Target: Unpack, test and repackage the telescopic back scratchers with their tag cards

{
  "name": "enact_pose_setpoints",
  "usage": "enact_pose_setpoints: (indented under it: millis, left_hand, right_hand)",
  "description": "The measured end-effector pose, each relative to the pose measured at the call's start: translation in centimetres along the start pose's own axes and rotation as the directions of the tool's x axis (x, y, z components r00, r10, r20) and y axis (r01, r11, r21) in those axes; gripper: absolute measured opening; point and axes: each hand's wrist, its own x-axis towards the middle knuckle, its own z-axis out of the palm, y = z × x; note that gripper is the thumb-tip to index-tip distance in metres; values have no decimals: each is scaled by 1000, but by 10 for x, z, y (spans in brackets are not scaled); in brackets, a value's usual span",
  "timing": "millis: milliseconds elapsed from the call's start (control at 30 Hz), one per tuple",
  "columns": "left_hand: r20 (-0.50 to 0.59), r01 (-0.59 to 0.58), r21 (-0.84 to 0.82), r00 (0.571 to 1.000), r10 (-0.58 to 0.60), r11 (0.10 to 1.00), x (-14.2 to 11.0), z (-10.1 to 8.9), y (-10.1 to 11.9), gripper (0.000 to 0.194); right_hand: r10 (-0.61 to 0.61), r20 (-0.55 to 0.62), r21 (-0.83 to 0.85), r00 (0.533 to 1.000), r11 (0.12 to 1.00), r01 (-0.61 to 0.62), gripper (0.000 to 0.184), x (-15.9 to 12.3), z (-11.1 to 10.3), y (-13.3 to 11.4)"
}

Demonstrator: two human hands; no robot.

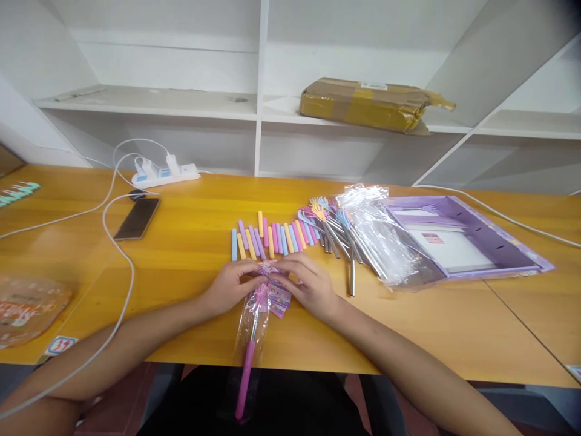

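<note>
A pink back scratcher (246, 378) lies inside a clear plastic bag (239, 333), its handle pointing down past the table's front edge. My left hand (233, 286) pinches the bag's upper end by the pink head. From the other side my right hand (311, 284) closes its fingers on the same bag end. Small printed cards (279, 300) lie just under the right fingers, partly covered. Behind my hands, loose coloured handles (275, 238) in blue, yellow, pink and purple form rough rows. Back scratcher heads on metal rods (336, 227) are piled to their right.
Clear plastic bags (385, 236) overlap a purple box (494, 236) at right. A phone (137, 218), a power strip (166, 174) and a white cable (131, 272) occupy the left side. A taped carton (363, 103) rests on the shelf. An orange packet (31, 309) lies far left.
</note>
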Motion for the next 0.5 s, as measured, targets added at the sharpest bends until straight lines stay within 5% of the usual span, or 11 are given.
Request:
enact_pose_setpoints:
  millis: [300, 500]
  left_hand:
    - [-32, 96, -124, 994, -101, 988, -2, 1, 4, 22]
    - [-72, 89, -294, 991, -115, 952, 1, 1, 0, 30]
  right_hand:
    - [-12, 264, -102, 965, 994, 40, 74, -3, -1, -2]
    - [153, 162, -4, 975, 988, -154, 66, -2, -1, -5]
